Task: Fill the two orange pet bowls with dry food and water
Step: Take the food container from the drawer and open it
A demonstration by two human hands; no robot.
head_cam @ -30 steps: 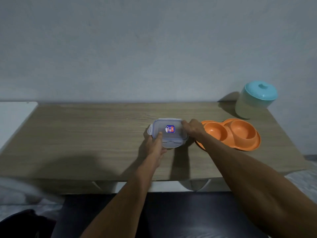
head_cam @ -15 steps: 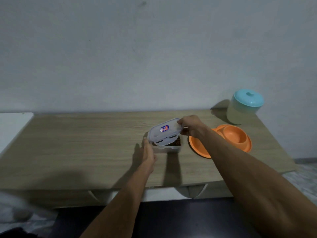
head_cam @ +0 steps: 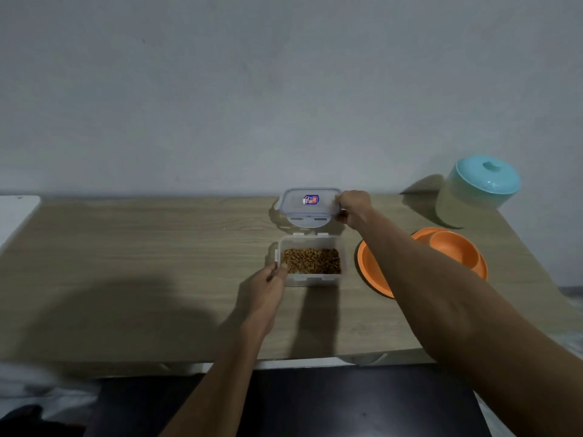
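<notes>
A clear plastic food container [head_cam: 310,279] stands open on the wooden table [head_cam: 142,247], with brown dry food [head_cam: 311,260] inside. My left hand [head_cam: 266,285] grips its left wall. My right hand [head_cam: 353,205] holds the container's clear lid [head_cam: 307,207] at its right edge, low over the table just behind the container. The orange double pet bowl [head_cam: 454,250] lies to the right of the container; my right forearm crosses over its left bowl and hides part of it.
A pale jar with a teal lid [head_cam: 479,187] stands at the table's back right corner against the grey wall. A white surface [head_cam: 15,212] adjoins the table's left end. The table's front edge runs below my arms, with dark floor beneath.
My right hand has lifted the lid off the container and carried it to the back of the table. The dry food is now uncovered. My left hand stayed on the container.
</notes>
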